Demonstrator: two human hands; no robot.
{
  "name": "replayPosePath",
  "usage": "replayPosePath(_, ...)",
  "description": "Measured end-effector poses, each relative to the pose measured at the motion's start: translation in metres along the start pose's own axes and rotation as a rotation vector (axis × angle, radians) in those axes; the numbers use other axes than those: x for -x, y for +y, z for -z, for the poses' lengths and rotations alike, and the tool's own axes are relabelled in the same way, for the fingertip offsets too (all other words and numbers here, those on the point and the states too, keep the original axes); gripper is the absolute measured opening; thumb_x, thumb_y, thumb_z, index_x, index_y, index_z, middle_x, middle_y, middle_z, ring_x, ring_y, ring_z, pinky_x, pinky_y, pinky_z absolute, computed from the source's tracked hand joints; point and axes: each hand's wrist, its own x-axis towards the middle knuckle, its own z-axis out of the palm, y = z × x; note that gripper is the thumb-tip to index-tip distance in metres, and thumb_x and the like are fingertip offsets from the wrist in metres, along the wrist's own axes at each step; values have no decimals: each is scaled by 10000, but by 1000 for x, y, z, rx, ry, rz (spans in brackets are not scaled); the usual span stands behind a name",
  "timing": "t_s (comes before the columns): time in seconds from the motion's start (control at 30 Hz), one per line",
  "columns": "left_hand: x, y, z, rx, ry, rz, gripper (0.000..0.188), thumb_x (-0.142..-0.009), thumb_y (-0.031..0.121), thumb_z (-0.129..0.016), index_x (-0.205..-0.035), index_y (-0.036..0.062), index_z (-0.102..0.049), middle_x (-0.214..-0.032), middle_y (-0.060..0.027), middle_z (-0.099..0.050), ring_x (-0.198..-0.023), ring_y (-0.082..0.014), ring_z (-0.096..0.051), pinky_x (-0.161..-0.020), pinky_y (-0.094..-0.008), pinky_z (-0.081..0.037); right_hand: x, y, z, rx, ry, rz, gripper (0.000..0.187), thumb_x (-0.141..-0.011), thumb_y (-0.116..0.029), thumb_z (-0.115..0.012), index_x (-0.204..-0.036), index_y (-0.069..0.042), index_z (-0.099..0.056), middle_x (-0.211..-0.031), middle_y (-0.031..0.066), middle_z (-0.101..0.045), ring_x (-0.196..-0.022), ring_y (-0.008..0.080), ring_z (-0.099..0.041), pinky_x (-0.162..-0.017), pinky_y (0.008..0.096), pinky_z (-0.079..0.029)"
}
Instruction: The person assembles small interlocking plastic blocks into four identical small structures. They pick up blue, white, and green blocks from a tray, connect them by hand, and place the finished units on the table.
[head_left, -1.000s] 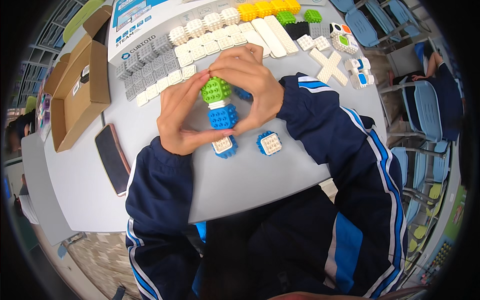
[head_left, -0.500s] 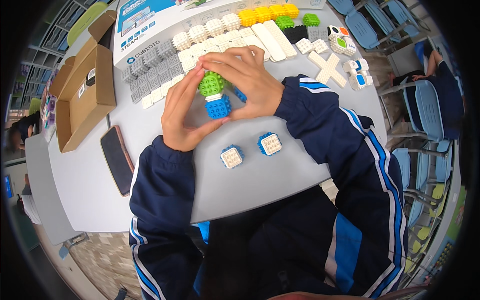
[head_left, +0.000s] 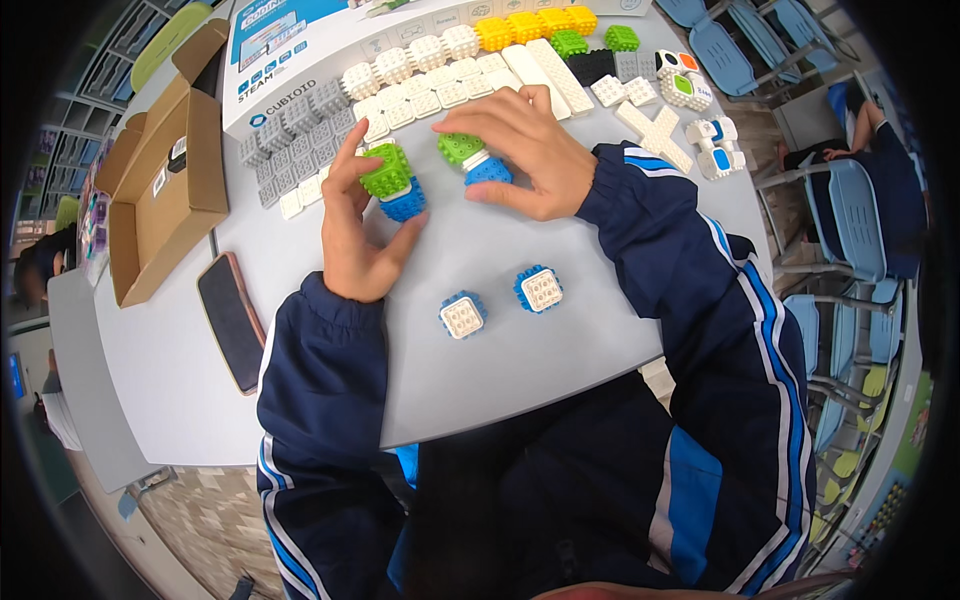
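Observation:
My left hand (head_left: 350, 240) has its fingers and thumb around a pair of studded cube blocks joined together, a green block (head_left: 386, 172) and a blue block (head_left: 404, 203). A second joined pair, with a green cube (head_left: 459, 150), a white band and a blue cube (head_left: 489, 172), is gripped between the fingers and thumb of my right hand (head_left: 545, 165). A gap separates the two pairs. Closer to me on the grey table, two blue studded cubes with white faces up lie apart: a left cube (head_left: 463, 316) and a right cube (head_left: 541, 290).
Beyond my hands are rows of grey blocks (head_left: 300, 120), white plates (head_left: 410, 100) and yellow blocks (head_left: 525, 27) before a large printed box (head_left: 330, 60). A white cross piece (head_left: 655, 135) lies right. An open cardboard box (head_left: 160, 200) and a phone (head_left: 232, 320) sit left.
The pair that was between both hands has moved left with my left hand. My right hand has shifted slightly right, and the second pair, mostly hidden before, now shows in it.

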Motion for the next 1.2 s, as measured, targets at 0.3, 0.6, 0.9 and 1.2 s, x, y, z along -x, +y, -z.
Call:
replayPosePath(0.3,2,-3,-1,-51,-9,-14,707,-707,-89,-825,-1224,87,-376,-1506,-256,-381,-1269,-316,-553,-1011,-404,-516,-1,1,-7,-69,187,4,534,-700,-199,-883,-1153,-106,-616,-1206,110,-463,-1070,286,-464,-958,381,-421)
replayPosePath(0.6,1,-11,-4,-57,17,-59,770,-728,-85,-814,-1294,113,-332,-1487,-259,-394,-1327,-372,-491,-1042,-450,-480,2,3,-12,-106,270,-6,555,-667,-184,-906,-1146,-161,-627,-1160,122,-358,-989,272,-508,-921,368,-461)
replayPosePath(0.9,7,-7,0,-100,5,-16,859,-711,-42,-852,-1344,123,-295,-1500,-267,-374,-1342,-374,-476,-1086,-478,-426,-35,20,69,6,518,-236,287,-820,-240,-773,-987,-25,-681,-958,119,-674,-888,270,-633,-811,348,-483)
replayPosePath(1.2,1,-4,-3,-99,-10,9,880,-706,-43,-857,-1355,114,-284,-1505,-259,-365,-1363,-368,-451,-1111,-478,-394,15,120,102,477,333,-901,325,-769,-258,-759,-1027,-69,-702,-979,205,-715,-960,364,-685,-839,419,-532)
